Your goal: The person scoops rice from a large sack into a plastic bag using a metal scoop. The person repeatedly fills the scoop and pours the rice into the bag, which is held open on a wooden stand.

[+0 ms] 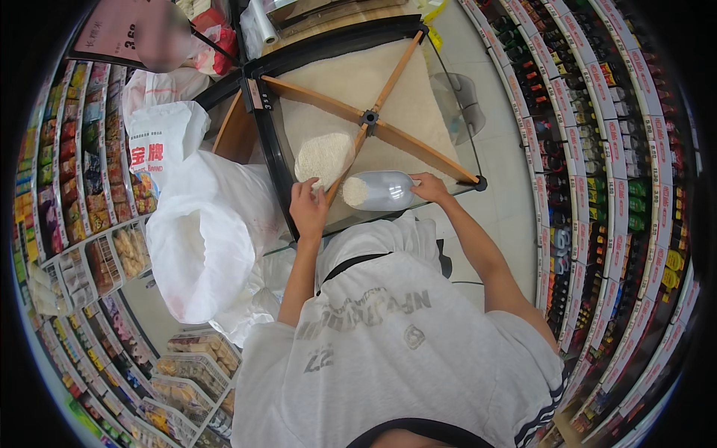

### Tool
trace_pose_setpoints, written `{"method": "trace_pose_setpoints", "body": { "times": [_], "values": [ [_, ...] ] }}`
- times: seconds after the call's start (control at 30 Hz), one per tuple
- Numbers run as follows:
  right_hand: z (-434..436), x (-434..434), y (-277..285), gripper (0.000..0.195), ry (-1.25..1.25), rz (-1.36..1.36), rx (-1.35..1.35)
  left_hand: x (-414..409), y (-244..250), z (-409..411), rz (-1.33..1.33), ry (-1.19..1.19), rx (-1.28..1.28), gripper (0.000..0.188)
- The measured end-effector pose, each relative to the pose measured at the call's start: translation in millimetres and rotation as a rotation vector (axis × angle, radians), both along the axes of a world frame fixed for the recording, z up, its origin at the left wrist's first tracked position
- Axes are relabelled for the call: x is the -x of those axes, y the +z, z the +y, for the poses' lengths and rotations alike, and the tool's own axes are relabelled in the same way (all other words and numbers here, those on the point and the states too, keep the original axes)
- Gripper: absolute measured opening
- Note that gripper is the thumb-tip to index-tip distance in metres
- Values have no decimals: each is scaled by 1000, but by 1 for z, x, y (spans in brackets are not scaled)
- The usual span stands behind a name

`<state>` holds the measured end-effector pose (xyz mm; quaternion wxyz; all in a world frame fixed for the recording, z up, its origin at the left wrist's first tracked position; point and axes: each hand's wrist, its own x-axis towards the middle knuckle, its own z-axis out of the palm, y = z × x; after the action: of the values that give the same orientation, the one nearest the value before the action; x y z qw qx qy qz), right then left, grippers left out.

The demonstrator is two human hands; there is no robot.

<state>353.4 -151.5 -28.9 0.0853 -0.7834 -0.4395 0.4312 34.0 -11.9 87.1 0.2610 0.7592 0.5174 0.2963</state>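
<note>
A clear plastic bag of white rice (325,159) lies on the bulk rice in the left part of a divided bin (279,162). At its near edge, the fingers of my left hand (309,210) pinch the bag; the exact grip is partly hidden. My right hand (430,187) grips the end of a transparent plastic scoop (389,191). Some rice (354,191) sits at the scoop's mouth, which points left towards the bag. Between the bag and the scoop runs a wooden divider (348,162). The scoop is over the near section of the bin.
Wooden dividers meet at a black hub (369,117) in the bin. Large white woven sacks (201,252) stand against its left side, one with its mouth folded back. A pink price sign (112,33) rises at upper left. Stocked shelves (605,168) line the right; wire baskets (98,263) stand left.
</note>
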Motion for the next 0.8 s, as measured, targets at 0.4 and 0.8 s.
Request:
{"method": "trace_pose_setpoints", "body": {
  "times": [0.4,0.8],
  "values": [
    [-49,-44,65,44,-217,106,-170,-40,-42,12,323,-274,96,39],
    [37,-22,209,47,-75,-229,-102,-36,-64,0,200,-81,28,12]
  ]
}}
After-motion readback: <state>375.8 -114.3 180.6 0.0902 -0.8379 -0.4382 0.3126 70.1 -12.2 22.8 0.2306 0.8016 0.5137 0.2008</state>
